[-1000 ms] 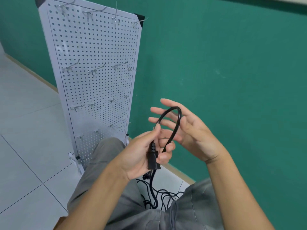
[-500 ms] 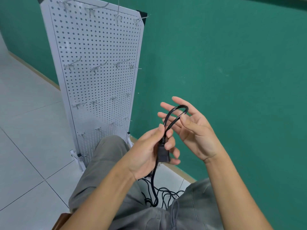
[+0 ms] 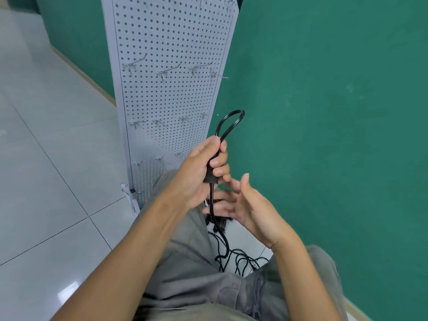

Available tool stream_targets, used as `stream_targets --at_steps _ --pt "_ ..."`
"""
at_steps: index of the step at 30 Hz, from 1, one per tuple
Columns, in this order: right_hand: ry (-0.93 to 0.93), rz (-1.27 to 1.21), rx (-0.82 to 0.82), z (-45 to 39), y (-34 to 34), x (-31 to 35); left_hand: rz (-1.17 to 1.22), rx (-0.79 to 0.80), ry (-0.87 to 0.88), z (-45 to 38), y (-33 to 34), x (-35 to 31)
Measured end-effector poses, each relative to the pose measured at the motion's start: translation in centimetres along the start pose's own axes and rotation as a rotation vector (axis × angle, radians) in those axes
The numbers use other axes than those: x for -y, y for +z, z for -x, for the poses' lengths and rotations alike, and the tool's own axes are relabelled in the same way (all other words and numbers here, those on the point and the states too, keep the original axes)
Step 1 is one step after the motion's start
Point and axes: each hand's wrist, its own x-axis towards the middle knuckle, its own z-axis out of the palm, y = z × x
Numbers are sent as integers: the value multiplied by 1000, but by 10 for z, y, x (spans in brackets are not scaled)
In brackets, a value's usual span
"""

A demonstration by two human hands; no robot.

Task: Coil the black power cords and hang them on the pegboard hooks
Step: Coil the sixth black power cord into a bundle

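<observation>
left hand (image 3: 196, 172) grips looped black power cord (image 3: 228, 122); right hand (image 3: 245, 205) open; white pegboard (image 3: 171, 93) against green wall (image 3: 324, 112), grey tiled floor (image 3: 46, 158).

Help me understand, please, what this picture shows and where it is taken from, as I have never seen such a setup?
No machine here: a person wears a camera on the head, looking down at their own two hands. The left hand grips a black cord near its plug, with one small loop standing above the fist. The right hand is open just below, fingers near the hanging cord, gripping nothing. The rest of the cord lies tangled on the floor between the knees. Ahead stands a white pegboard with bare metal hooks, beside a green wall.
</observation>
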Motion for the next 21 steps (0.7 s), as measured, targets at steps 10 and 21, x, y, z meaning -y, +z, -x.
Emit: stream_targets --at_steps 10,21 --pt "-97 360 -212 5 -3 -6 -163 -201 61 -7 -38 -25" --pt "-97 1053 -614 19 -22 18 -673 -214 49 -12 -46 -5"
